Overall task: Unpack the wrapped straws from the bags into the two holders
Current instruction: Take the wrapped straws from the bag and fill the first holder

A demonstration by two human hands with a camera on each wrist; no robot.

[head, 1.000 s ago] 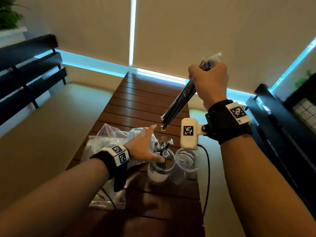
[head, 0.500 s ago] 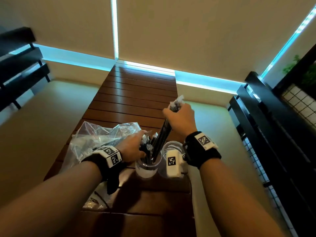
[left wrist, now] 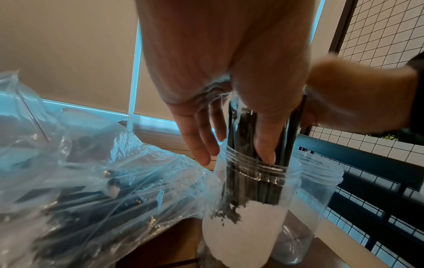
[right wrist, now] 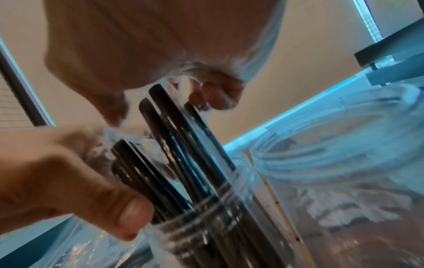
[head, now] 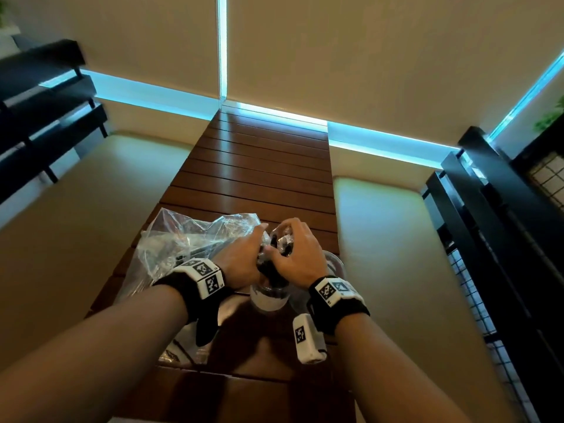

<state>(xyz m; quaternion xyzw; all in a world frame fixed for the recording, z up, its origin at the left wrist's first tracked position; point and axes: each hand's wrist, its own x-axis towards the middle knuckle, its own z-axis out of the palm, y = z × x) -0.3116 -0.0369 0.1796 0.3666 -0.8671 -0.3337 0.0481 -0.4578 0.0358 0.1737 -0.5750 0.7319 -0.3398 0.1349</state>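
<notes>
I am seeing no readable writing; my left hand (head: 244, 260) is lying straight-fingered against the black wrapped straws (left wrist: 252, 145) standing in the near holder (left wrist: 247, 208); my right hand (head: 297, 254) is curling over their tops; the second holder (right wrist: 344, 172) is touching beside it near the table (head: 259, 166) edge.

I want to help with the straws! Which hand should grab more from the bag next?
Probably the left hand. The plastic bag of wrapped straws lies right beside it, while the right hand is on the far side of the filled holder, fingers curled over the straw tops.
</notes>
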